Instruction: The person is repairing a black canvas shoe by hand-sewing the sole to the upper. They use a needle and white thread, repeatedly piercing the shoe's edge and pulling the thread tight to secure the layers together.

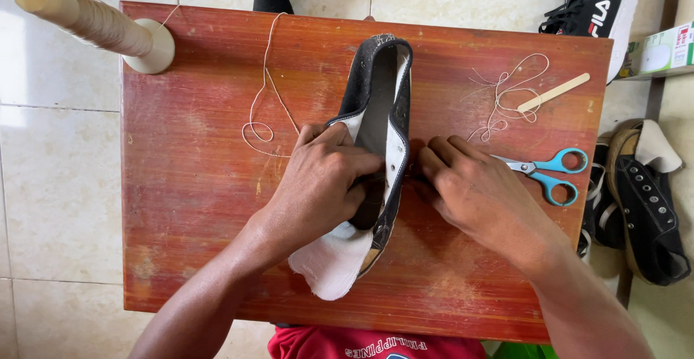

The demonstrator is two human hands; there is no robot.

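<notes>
A black canvas shoe [377, 84] with a white toe cap lies lengthwise on the reddish wooden table [188, 185], its opening up. My left hand [322, 182] grips the shoe across its middle, fingers curled into the opening. My right hand [470, 189] presses its fingertips against the shoe's right side near the eyelets, pinched as if on something small that I cannot make out. A pale thread [264, 106] loops over the table from the left side of the shoe toward the cone.
A thread cone [94, 23] stands at the table's far left corner. Blue-handled scissors [549, 169], a flat wooden stick [553, 93] and loose thread [506, 95] lie at the right. More shoes [647, 200] sit on the tiled floor to the right.
</notes>
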